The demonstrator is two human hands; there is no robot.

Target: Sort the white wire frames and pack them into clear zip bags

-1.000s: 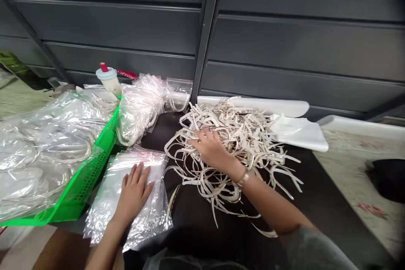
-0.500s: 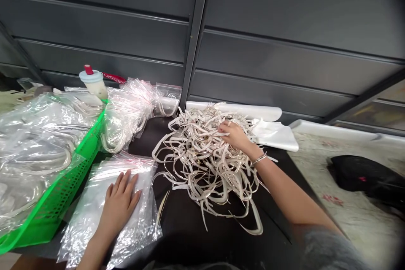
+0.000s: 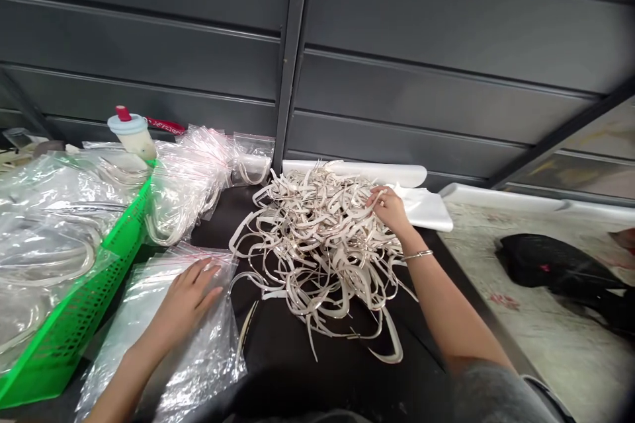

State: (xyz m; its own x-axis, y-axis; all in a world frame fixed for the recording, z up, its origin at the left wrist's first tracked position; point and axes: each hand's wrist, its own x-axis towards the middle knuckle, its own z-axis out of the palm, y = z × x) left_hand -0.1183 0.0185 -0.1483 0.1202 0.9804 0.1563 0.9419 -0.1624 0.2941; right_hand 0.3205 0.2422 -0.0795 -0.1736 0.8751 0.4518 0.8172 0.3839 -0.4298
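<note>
My left hand (image 3: 186,301) lies on a stack of clear zip bags (image 3: 198,357), its fingers stretched out and slightly apart. In the middle of the black tabletop is a tangled pile of curved whitish strips (image 3: 322,238) with shiny metallic edges. My right hand (image 3: 391,210), with a bracelet at its wrist, is at the pile's upper right side. Its fingers are bent and pinched round a pale strip, and the fingertips are partly hidden among the others. A single strip (image 3: 248,324) lies apart, beside the bags.
At left, a green basket (image 3: 109,277) holds bagged strips. Behind it stand a cup with a red cap (image 3: 133,133) and a heap of filled zip bags (image 3: 186,178). White rolls (image 3: 357,172) lie along the grey panel wall (image 3: 208,59). A black bag (image 3: 546,261) is at right.
My right hand has moved to the right across the pile, to its edge. My left hand remains on the bags, its fingers turned slightly more to the right. The camera view has shifted a little.
</note>
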